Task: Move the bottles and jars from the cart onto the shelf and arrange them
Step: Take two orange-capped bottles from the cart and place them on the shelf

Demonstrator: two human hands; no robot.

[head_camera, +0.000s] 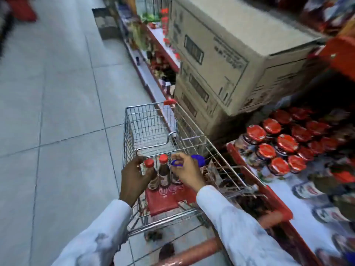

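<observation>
A wire shopping cart [146, 120] stands in the aisle, with dark sauce bottles upright on its red child seat. My left hand [134, 177] wraps around a red-capped bottle [150, 173] at the left. A second red-capped bottle [163, 170] stands just right of it, untouched. My right hand [185, 170] pinches the neck of a blue-capped bottle [175, 164]. Another blue cap [198, 160] shows behind that hand. To the right, the shelf [299, 212] carries several red-lidded jars [280, 148].
Stacked cardboard boxes [226, 54] stand against the shelving just beyond the cart's right side. More shelves with goods [153, 45] run along the aisle. Grey tiled floor [57, 112] lies left of the cart. The red cart handle [192, 252] is near me.
</observation>
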